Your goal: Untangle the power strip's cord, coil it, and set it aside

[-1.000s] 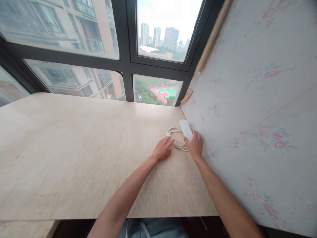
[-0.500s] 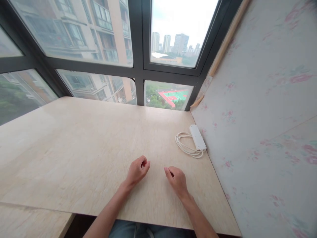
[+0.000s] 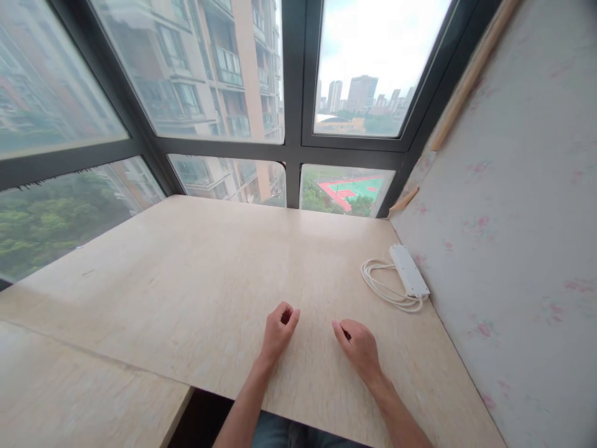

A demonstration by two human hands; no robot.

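My left hand (image 3: 278, 330) rests on the pale marble-look tabletop (image 3: 186, 280) near its front edge, fingers curled into a loose fist with nothing in them. My right hand (image 3: 357, 345) lies a little to its right, fingers also curled and holding nothing. A white power strip (image 3: 409, 269) lies by the right wall, its white cord (image 3: 385, 286) coiled beside it, well beyond both hands.
A floral-patterned wall panel (image 3: 513, 218) borders the table on the right. Dark-framed windows (image 3: 293, 149) run along the back and left. A second tabletop section (image 3: 69, 392) lies lower at the front left, with a gap beside it.
Both hands have left the power strip and cord and drawn back toward the front edge, closing into loose fists. My view has swung left, shifting the strip rightward.
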